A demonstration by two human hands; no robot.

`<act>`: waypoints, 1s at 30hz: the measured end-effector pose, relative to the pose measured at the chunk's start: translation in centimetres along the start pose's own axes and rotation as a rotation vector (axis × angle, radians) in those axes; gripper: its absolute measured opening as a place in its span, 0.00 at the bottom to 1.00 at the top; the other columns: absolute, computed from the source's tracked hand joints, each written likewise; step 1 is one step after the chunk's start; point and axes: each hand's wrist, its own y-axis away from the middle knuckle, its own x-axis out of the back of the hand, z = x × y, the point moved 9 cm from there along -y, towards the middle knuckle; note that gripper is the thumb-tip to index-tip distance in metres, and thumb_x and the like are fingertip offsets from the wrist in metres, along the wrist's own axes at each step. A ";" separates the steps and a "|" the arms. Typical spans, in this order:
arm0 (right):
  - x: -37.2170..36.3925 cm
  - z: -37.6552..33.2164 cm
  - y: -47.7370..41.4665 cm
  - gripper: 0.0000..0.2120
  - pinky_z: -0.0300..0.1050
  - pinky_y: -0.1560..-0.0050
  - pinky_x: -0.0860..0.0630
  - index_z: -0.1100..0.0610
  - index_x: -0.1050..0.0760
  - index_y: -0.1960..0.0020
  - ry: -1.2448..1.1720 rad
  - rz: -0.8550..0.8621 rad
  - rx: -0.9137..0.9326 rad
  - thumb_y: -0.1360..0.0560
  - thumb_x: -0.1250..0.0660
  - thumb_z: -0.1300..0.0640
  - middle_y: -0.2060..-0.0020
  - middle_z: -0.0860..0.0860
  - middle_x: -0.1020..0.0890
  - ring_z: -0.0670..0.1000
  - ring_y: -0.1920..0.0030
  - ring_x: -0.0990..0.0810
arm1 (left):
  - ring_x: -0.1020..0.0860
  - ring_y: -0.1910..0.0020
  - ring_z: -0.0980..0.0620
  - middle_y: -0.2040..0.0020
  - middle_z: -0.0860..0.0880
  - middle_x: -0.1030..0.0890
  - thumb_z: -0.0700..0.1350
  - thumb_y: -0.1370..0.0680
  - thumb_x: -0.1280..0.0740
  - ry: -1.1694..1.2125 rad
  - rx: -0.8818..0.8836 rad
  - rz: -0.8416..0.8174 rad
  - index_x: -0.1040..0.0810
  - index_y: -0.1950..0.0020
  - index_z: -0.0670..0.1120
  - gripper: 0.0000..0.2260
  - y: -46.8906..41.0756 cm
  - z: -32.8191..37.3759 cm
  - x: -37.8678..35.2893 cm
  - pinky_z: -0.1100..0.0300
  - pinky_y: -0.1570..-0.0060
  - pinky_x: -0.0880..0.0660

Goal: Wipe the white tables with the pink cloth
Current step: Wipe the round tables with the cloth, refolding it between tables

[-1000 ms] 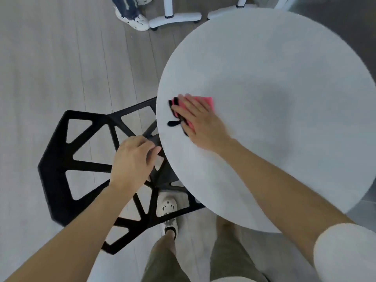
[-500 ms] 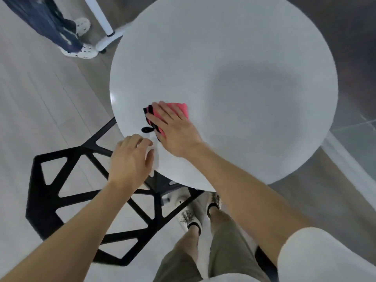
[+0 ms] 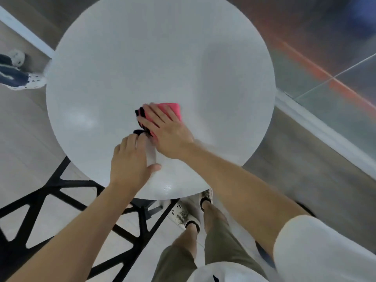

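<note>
Nearest, the person's own feet in white perforated clogs (image 3: 184, 215) stand just under the near rim, with a black open-frame chair (image 3: 36, 202) to the left, partly tucked beneath the top. Left hand (image 3: 130, 163) lies palm-down on the round white table (image 3: 142, 58), fingers straight and close together, thumb splayed to the side; it holds nothing, and its fingertips reach up to a small black loop at the cloth's near corner. Right hand (image 3: 171, 135) just beyond it, flat on the pink cloth (image 3: 173, 108), fingers slightly spread and pressing it to the tabletop, not bunching it. Cloth is folded, black-edged on its left side, sitting a little nearer than table centre. Faint sheen near the front rim and at left, possibly damp; cannot confirm. Judged mid-wipe: the far half looks unreached, and any other tables are out of view. Further left, another person's shoe (image 3: 34, 82) on the floor.
</note>
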 end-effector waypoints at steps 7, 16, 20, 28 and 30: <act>6.6 21.3 13.2 0.25 0.55 0.12 0.55 0.49 0.37 0.14 0.020 0.070 -0.487 0.10 0.47 0.46 0.13 0.51 0.41 0.54 0.12 0.46 | 0.29 0.26 0.38 0.23 0.46 0.32 0.39 0.35 0.14 -0.010 -0.137 -0.141 0.35 0.18 0.58 0.51 -1.6 3.3 -0.9 0.39 0.34 0.24; 2.6 3.9 8.8 0.25 0.61 0.14 0.47 0.53 0.34 0.15 -0.058 -0.012 -0.088 0.11 0.42 0.50 0.14 0.55 0.38 0.57 0.13 0.44 | 0.30 0.26 0.43 0.20 0.51 0.33 0.44 0.35 0.13 -0.078 -0.098 -0.199 0.30 0.20 0.62 0.47 -1.9 3.3 -0.2 0.47 0.52 0.17; 5.6 16.4 13.6 0.24 0.66 0.17 0.42 0.51 0.28 0.19 -0.072 0.084 -0.224 0.15 0.37 0.55 0.17 0.53 0.31 0.58 0.15 0.37 | 0.31 0.25 0.46 0.20 0.53 0.35 0.45 0.33 0.14 -0.129 -0.068 -0.226 0.35 0.18 0.65 0.50 -2.0 3.2 -0.3 0.52 0.60 0.17; 5.8 12.3 11.4 0.26 0.61 0.17 0.46 0.52 0.30 0.19 -0.027 0.207 -0.665 0.16 0.40 0.55 0.18 0.54 0.32 0.59 0.17 0.36 | 0.31 0.26 0.46 0.21 0.54 0.35 0.43 0.33 0.15 -0.105 -0.044 -0.222 0.33 0.18 0.65 0.48 -2.1 2.7 -0.5 0.54 0.66 0.22; 3.6 3.8 11.9 0.26 0.62 0.14 0.48 0.52 0.32 0.16 -0.088 0.034 -0.321 0.14 0.40 0.54 0.15 0.54 0.36 0.58 0.14 0.41 | 0.33 0.26 0.47 0.20 0.55 0.36 0.48 0.32 0.15 -0.118 -0.050 -0.213 0.34 0.18 0.67 0.48 -2.1 2.9 -0.2 0.53 0.63 0.21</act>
